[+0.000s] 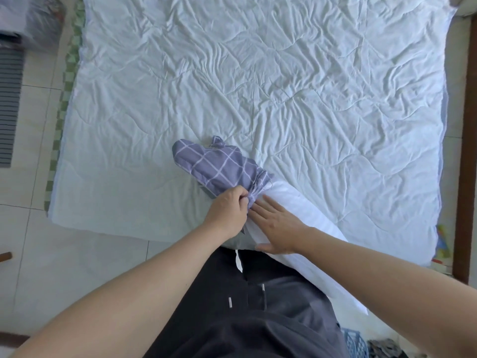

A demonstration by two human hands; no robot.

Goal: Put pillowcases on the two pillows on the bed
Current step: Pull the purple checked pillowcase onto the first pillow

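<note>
Your left hand (228,211) grips the bunched edge of the checked pillowcase (216,165) (half over the white pillow (296,202)), while your right hand (277,226) lies flat, fingers straight, on the pillow.

We get bright, soft daylight all over the white quilt (258,73), so its creases cast only faint shadows and no harsh glare. The centre looks sharp, while the wide lens bends the bed frame (467,151) and softens the corners.

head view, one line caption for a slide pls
Left hand pulls checked pillowcase over white pillow; right hand rests flat on it.
</note>
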